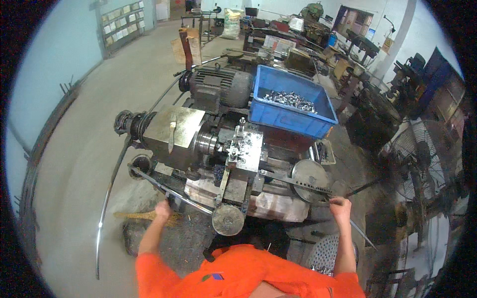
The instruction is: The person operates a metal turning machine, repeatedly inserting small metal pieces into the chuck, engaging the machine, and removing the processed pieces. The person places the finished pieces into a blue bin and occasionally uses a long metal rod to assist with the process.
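Note:
In front of me stands a small metal lathe [242,150], its bright tool slide strewn with metal chips. My left hand [163,209] is closed at the left, beside a dark handle [172,200] below a long steel rod [186,197]; what its fingers hold is hidden. At the right, my right hand [340,204] is closed near the outer end of a flat bar with holes [308,186], which crosses a round metal disc [304,174]. Whether it grips the bar is unclear. A round knob [228,220] sits between my hands.
A blue crate [293,126] of small metal parts stands behind the lathe, beside an electric motor [221,87]. A brush [172,134] lies on the lathe's cover. A perforated basin [325,253] is low right, and a large fan [415,159] stands farther right. A straw broom [136,215] lies left.

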`<state>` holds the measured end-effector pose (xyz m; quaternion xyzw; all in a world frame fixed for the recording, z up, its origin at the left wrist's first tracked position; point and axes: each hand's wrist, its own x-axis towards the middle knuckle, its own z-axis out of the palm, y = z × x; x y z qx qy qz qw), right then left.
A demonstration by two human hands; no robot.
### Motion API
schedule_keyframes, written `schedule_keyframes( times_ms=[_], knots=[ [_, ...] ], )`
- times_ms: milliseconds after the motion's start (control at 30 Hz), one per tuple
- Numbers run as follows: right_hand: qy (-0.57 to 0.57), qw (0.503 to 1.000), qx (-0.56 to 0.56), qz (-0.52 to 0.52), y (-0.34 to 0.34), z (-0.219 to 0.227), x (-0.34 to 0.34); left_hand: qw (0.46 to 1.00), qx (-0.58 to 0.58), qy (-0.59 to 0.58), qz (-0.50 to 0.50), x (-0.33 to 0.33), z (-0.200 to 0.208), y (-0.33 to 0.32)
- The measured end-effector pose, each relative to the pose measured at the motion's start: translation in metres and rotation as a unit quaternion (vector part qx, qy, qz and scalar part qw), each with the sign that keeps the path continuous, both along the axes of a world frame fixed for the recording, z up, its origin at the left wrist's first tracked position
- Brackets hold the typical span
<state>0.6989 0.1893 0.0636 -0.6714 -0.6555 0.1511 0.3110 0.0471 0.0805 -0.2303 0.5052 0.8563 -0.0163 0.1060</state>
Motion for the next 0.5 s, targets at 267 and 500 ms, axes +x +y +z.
schedule_keyframes(
  times_ms=[267, 500],
  knots=[
    [-0.187, 0.979, -0.014, -0.08, -0.021, -0.044, 0.085, 0.988, -0.055, 0.115, -0.092, -0.008, 0.084, 0.026],
    [-0.35, 0.896, -0.182, -0.202, -0.049, -0.109, 0.192, 0.956, 0.181, -0.205, 0.103, -0.048, 0.109, -0.006]
  ],
)
